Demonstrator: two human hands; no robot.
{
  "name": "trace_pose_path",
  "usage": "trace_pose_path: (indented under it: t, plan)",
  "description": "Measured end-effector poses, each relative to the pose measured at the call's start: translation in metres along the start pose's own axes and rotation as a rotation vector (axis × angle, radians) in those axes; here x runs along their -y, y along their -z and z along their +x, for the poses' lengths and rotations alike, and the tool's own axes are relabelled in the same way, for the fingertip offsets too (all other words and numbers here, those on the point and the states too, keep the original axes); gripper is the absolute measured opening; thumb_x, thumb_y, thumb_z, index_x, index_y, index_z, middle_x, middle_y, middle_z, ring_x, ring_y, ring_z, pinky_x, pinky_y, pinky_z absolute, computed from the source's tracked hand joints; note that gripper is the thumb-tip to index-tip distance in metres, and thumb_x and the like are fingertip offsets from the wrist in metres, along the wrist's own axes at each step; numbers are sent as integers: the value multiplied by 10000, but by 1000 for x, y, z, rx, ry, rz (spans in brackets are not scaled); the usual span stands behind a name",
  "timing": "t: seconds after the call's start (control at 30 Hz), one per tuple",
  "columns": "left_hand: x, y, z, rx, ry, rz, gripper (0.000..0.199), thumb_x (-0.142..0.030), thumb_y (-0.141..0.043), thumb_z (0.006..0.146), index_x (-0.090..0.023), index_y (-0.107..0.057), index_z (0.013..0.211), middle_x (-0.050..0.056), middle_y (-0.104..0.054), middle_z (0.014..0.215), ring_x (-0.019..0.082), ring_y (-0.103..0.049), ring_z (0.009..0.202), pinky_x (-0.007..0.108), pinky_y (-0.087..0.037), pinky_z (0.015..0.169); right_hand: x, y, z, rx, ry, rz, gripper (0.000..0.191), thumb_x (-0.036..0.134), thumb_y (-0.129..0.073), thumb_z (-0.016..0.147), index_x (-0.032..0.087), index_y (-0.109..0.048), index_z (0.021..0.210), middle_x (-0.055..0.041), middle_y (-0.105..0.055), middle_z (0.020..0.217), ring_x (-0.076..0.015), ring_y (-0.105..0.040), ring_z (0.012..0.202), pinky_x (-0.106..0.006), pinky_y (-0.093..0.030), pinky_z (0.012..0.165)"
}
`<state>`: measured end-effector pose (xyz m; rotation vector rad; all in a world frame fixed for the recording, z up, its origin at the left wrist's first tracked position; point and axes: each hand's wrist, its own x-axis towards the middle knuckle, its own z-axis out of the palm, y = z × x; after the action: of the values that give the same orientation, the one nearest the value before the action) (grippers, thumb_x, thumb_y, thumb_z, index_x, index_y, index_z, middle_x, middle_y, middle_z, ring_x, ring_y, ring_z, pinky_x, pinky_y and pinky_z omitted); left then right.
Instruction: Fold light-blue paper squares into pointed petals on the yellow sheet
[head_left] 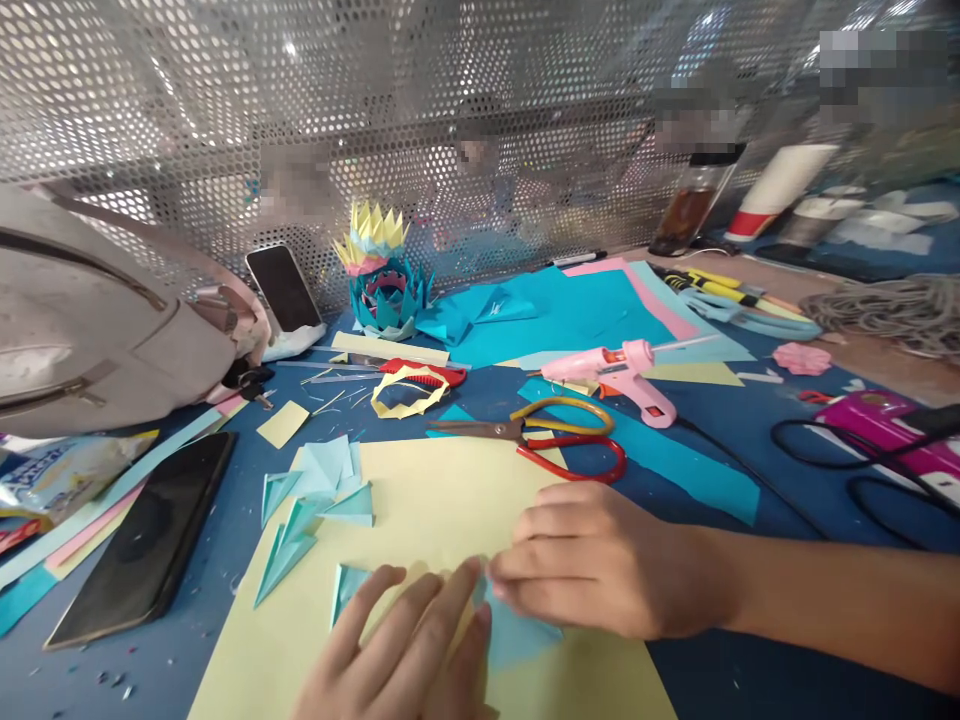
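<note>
On a large yellow sheet (420,490) lies a light blue paper piece (521,635), partly hidden by both hands. My left hand (412,645) rests at its left edge, fingers spread and bent, palm down. The fingers of my right hand (592,560) are curled together, their tips pressing the upper edge of the same piece. Folded light blue paper points (289,545) lie at the left of the sheet, and another small folded piece (346,590) sits just beyond my left fingers.
Scissors (517,430) and a pink glue gun (630,375) lie beyond the sheet. A layered paper model (386,285) stands near the perforated metal wall. At left are a black phone (146,540) and a bag (97,320); a magenta device (892,430) is at right.
</note>
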<state>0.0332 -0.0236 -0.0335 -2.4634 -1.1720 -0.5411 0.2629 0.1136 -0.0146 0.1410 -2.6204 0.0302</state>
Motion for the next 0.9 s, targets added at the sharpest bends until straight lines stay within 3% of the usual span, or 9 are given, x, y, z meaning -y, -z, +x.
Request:
trace_pose_path:
  t: [0.13, 0.3, 0.5, 0.73, 0.9]
  plan:
    - [1, -1, -1, -25, -26, 1, 361, -308, -380, 1092, -190, -711, 1173, 17, -707, 1306, 190, -662, 1046, 373, -418, 979, 0, 2, 1, 13, 9, -6, 287, 167, -465, 1057, 187, -725, 938, -49, -777, 977, -128, -643, 804, -285, -479, 666]
    - [3, -3, -2, 8, -56, 13, 329, -302, -422, 1078, -192, -706, 1203, 19, -694, 1330, 193, -659, 1046, 368, -436, 965, -2, 2, 0, 1, 22, 32, 246, 175, -501, 1043, 175, -729, 952, -51, -774, 990, -131, -636, 813, -287, -480, 659]
    - [-2, -8, -4, -68, 46, -57, 329, -331, -434, 1071, -208, -728, 1147, 10, -716, 1290, 188, -664, 1026, 365, -418, 1020, -2, 1, -2, 25, 23, 29, 169, 197, -562, 1018, 182, -726, 979, -55, -767, 994, -133, -633, 821, -282, -487, 662]
    - [-1, -9, -4, -66, 51, -88, 291, -334, -472, 1056, -216, -721, 1149, -7, -720, 1285, 201, -638, 1006, 400, -366, 1047, -2, 2, 1, 27, 17, 61, 228, 188, -508, 1049, 168, -723, 976, -44, -778, 975, -133, -620, 828, -293, -464, 670]
    - [-1, -11, -1, -85, 54, -119, 270, -312, -496, 1036, -201, -728, 1121, -2, -732, 1261, 190, -628, 953, 385, -347, 1071, -3, 5, 4, 102, -35, 216, 362, 339, -421, 1090, 144, -714, 1007, -44, -772, 965, -156, -615, 824, -322, -440, 691]
